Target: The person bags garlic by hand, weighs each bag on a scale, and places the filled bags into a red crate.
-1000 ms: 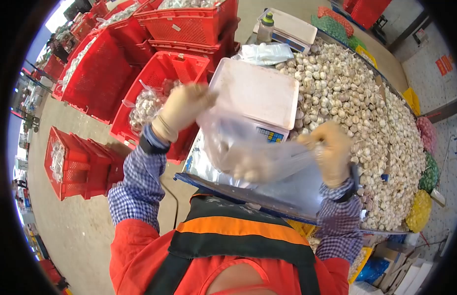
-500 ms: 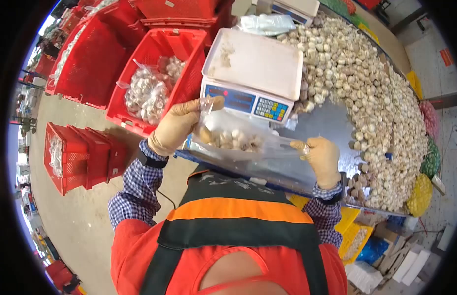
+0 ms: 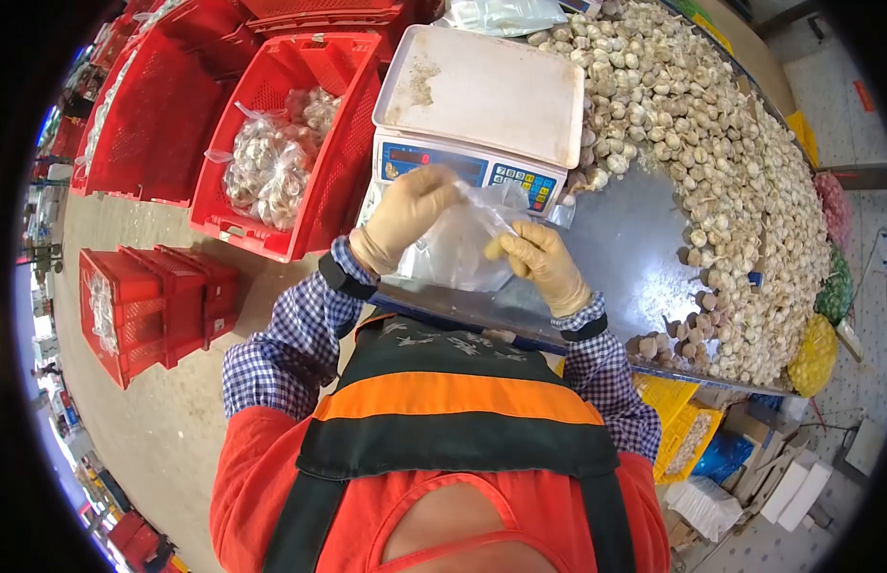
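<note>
In the head view a clear plastic bag hangs in front of the digital scale. My left hand, in a pale glove, is closed on one side of the bag's gathered top. My right hand, gloved too, pinches the other side of the top, close to the left. What lies inside the bag is hard to make out through the cloudy plastic. The scale's tray carries nothing but dirt marks.
A big heap of garlic bulbs covers the right of the metal table. Left of the scale, a red crate holds bagged garlic. More red crates stand on the floor. Folded plastic bags lie behind the scale.
My hands have come together from a wide spread, drawing the bag's stretched mouth into a bunch. The garlic that showed in the bag is now obscured.
</note>
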Action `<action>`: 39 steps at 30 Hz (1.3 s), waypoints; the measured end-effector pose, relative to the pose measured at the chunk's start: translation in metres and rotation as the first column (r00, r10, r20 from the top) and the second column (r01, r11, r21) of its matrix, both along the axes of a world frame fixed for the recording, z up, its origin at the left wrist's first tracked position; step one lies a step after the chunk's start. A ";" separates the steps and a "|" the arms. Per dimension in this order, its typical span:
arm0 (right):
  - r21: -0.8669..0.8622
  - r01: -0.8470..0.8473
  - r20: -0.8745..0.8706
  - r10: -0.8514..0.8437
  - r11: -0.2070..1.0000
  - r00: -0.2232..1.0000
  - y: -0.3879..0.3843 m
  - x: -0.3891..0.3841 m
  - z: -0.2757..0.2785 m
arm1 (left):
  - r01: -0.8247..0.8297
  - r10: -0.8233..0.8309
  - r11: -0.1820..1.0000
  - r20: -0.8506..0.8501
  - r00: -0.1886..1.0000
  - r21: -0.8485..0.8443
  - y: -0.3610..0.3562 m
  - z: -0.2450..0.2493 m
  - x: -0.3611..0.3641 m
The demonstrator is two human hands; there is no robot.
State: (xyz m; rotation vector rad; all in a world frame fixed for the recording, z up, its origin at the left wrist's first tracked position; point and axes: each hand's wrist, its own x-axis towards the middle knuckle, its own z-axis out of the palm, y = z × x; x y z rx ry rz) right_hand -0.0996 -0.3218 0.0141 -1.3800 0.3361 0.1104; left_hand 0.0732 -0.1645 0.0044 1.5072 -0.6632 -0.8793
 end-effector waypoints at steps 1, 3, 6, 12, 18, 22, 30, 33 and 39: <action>0.006 0.004 -0.004 -0.004 1.000 1.000 0.003 -0.001 0.003 | 0.045 -0.051 0.999 -0.319 0.947 -0.025 -0.004 0.011 0.002; -0.287 0.051 -0.081 -0.077 0.957 0.994 0.014 -0.006 0.012 | 0.012 -0.096 0.981 -0.436 0.895 -0.192 -0.016 -0.013 0.019; -0.787 0.064 0.255 0.229 0.613 0.939 0.005 -0.054 -0.061 | 0.061 -0.057 0.998 -0.187 0.981 0.018 -0.014 -0.059 0.050; 0.337 0.466 0.056 -0.511 0.818 0.858 0.030 -0.060 -0.070 | -0.751 0.375 0.641 -0.918 0.129 0.156 -0.017 -0.098 0.018; 0.261 0.489 0.090 -0.525 0.832 0.846 0.033 -0.009 -0.011 | 0.401 -0.418 0.907 -0.152 0.896 -0.130 0.002 -0.031 0.000; -0.327 0.332 0.350 -0.213 0.885 0.912 0.028 0.013 -0.012 | 0.575 -0.592 0.806 0.201 0.780 0.141 -0.011 -0.006 -0.022; -0.172 -0.065 -0.051 0.057 0.983 0.997 0.045 -0.041 -0.056 | -0.070 -0.092 0.987 -0.853 0.513 -0.148 0.006 0.022 -0.010; -0.551 0.053 0.150 0.036 0.833 0.988 0.035 -0.058 -0.047 | -0.148 -0.036 0.973 -0.750 0.661 -0.178 0.026 -0.006 0.051; -0.411 0.327 0.261 -0.234 0.851 0.937 0.022 -0.024 -0.001 | -0.474 0.435 0.862 -0.221 0.873 -0.177 0.077 0.099 0.071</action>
